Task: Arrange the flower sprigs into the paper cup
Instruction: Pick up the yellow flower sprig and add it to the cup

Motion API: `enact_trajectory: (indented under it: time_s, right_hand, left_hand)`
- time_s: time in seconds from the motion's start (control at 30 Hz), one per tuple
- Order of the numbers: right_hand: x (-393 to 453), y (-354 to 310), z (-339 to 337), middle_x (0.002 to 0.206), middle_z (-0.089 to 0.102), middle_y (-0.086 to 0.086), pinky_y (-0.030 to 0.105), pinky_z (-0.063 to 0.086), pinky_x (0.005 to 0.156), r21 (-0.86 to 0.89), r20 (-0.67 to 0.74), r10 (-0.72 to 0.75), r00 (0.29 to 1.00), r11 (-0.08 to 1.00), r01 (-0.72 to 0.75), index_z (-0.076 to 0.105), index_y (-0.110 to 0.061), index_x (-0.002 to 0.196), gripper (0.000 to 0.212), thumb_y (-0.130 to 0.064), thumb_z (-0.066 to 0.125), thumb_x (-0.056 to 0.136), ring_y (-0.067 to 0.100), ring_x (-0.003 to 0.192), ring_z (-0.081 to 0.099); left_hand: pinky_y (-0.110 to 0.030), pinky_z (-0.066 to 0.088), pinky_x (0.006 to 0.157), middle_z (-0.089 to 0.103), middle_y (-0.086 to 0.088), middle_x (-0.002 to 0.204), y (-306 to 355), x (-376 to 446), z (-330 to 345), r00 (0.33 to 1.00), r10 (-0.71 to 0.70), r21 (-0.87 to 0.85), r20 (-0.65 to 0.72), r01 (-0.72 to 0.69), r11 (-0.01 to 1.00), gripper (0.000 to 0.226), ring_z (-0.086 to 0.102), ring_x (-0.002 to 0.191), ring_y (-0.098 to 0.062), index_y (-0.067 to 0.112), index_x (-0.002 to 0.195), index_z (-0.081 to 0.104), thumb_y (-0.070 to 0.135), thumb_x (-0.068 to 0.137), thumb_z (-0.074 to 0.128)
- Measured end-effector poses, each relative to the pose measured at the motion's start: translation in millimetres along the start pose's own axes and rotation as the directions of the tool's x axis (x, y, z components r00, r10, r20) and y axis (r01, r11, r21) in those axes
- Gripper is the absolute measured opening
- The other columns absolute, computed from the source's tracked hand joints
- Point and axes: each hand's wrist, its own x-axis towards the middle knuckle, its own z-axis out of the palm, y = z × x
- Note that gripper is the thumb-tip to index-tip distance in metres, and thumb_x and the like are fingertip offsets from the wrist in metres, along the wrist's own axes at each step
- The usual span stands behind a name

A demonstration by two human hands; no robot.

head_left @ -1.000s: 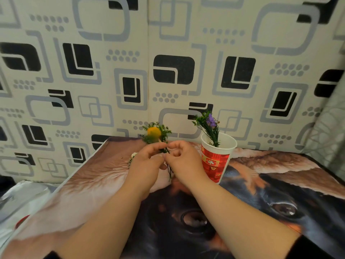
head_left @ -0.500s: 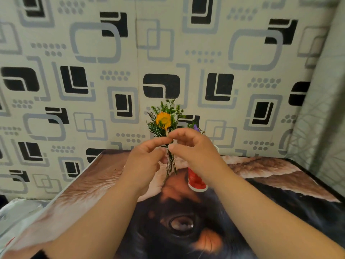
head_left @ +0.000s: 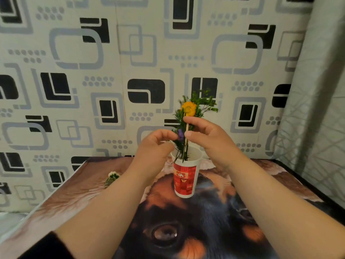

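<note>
Both hands have carried the yellow flower sprig (head_left: 188, 109) rightward from in front of the cup to above it, its stem now dipping inside. Right hand (head_left: 209, 139) pinches the stem between thumb and forefinger; left hand (head_left: 155, 148) is loosely curled beside the purple sprig (head_left: 180, 134), fingertips narrow. Red paper cup (head_left: 184, 181) stands upright on the dog-print surface (head_left: 214, 230). Another white sprig (head_left: 112, 177) lies well to the left.

Home: patterned wallpaper (head_left: 115, 53), dog-print tablecloth (head_left: 186, 230)

One cup (head_left: 183, 181), seemingly three sprigs (head_left: 188, 109).
</note>
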Motion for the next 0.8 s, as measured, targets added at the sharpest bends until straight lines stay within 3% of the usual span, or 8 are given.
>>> enact_trajectory:
  time_s: [0.17, 0.27, 0.33, 0.4, 0.47, 0.57, 0.63, 0.8]
  right_hand:
    - [8, 12, -18, 0.131, 0.054, -0.007, 0.039, 0.037, 0.105, -0.082, -0.11, -0.024, 0.994, 0.997, 0.015, 0.051, -0.036, 0.121, 0.048, -0.033, 0.063, 0.074, 0.012, 0.123, 0.046]
    - [8, 22, -25, 0.132, 0.05, -0.012, 0.028, 0.033, 0.096, -0.122, -0.156, -0.025, 0.987, 0.993, 0.006, 0.048, -0.036, 0.124, 0.048, -0.031, 0.061, 0.078, 0.007, 0.122, 0.041]
    - [6, 29, -26, 0.129, 0.048, -0.015, 0.024, 0.029, 0.091, -0.163, -0.148, -0.01, 0.989, 0.987, -0.014, 0.046, -0.035, 0.126, 0.049, -0.031, 0.06, 0.079, 0.003, 0.119, 0.039]
    - [5, 37, -25, 0.127, 0.046, -0.016, 0.019, 0.027, 0.087, -0.187, -0.136, 0.002, 0.991, 0.982, -0.028, 0.045, -0.034, 0.127, 0.05, -0.032, 0.06, 0.079, 0.0, 0.116, 0.037]
    - [4, 42, -24, 0.124, 0.044, -0.019, 0.01, 0.026, 0.08, -0.212, -0.122, 0.001, 0.993, 0.977, -0.027, 0.044, -0.035, 0.128, 0.051, -0.034, 0.059, 0.079, -0.003, 0.115, 0.034]
    - [5, 44, -26, 0.127, 0.045, -0.018, 0.012, 0.027, 0.083, -0.191, -0.133, -0.009, 0.991, 0.981, -0.017, 0.044, -0.035, 0.128, 0.05, -0.034, 0.058, 0.08, -0.001, 0.117, 0.035]
    - [7, 42, -28, 0.13, 0.046, -0.016, 0.021, 0.029, 0.09, -0.157, -0.156, -0.019, 0.988, 0.988, -0.005, 0.045, -0.036, 0.127, 0.048, -0.034, 0.058, 0.08, 0.001, 0.12, 0.036]
    - [12, 42, -30, 0.128, 0.045, -0.018, 0.015, 0.029, 0.086, -0.15, -0.177, -0.043, 0.983, 0.989, 0.016, 0.045, -0.038, 0.126, 0.047, -0.037, 0.057, 0.08, 0.0, 0.119, 0.036]
  left_hand:
    - [-0.022, 0.043, 0.066, 0.06, 0.003, 0.087, -9, 3, 8, 1.0, 0.009, 0.14, -0.025, -0.006, 0.99, 0.031, 0.056, 0.077, -0.007, 0.034, 0.083, 0.062, 0.005, 0.077, 0.051]
    - [-0.014, 0.037, 0.069, 0.055, 0.021, 0.092, -19, 3, 11, 1.0, 0.026, 0.227, -0.005, -0.024, 0.974, 0.033, 0.051, 0.089, 0.004, 0.039, 0.081, 0.061, 0.007, 0.076, 0.052]
    - [-0.004, 0.035, 0.057, 0.055, 0.022, 0.09, -23, 3, 12, 0.999, 0.023, 0.244, 0.023, -0.028, 0.969, 0.034, 0.052, 0.071, 0.014, 0.039, 0.081, 0.061, 0.007, 0.077, 0.051]
    - [-0.006, 0.035, 0.048, 0.059, 0.013, 0.086, -25, 4, 14, 0.997, 0.043, 0.279, 0.056, -0.057, 0.958, 0.033, 0.05, 0.05, 0.008, 0.038, 0.081, 0.062, 0.007, 0.077, 0.052]
    - [-0.013, 0.039, 0.061, 0.061, 0.007, 0.095, -28, 5, 16, 0.994, 0.067, 0.344, 0.088, -0.094, 0.934, 0.03, 0.054, 0.066, 0.002, 0.034, 0.086, 0.063, 0.007, 0.076, 0.053]
    - [-0.022, 0.032, 0.087, 0.052, 0.021, 0.098, -31, 7, 18, 0.99, 0.082, 0.454, 0.113, -0.125, 0.882, 0.033, 0.045, 0.106, -0.007, 0.028, 0.099, 0.066, 0.008, 0.075, 0.054]
    - [-0.024, 0.031, 0.092, 0.05, 0.021, 0.097, -32, 7, 18, 0.987, 0.08, 0.488, 0.136, -0.137, 0.862, 0.035, 0.043, 0.11, -0.007, 0.026, 0.103, 0.065, 0.008, 0.075, 0.054]
    - [-0.028, 0.037, 0.095, 0.056, 0.005, 0.109, -37, 9, 19, 0.988, 0.051, 0.525, 0.144, -0.12, 0.842, 0.033, 0.049, 0.108, -0.011, 0.022, 0.105, 0.064, 0.01, 0.076, 0.055]
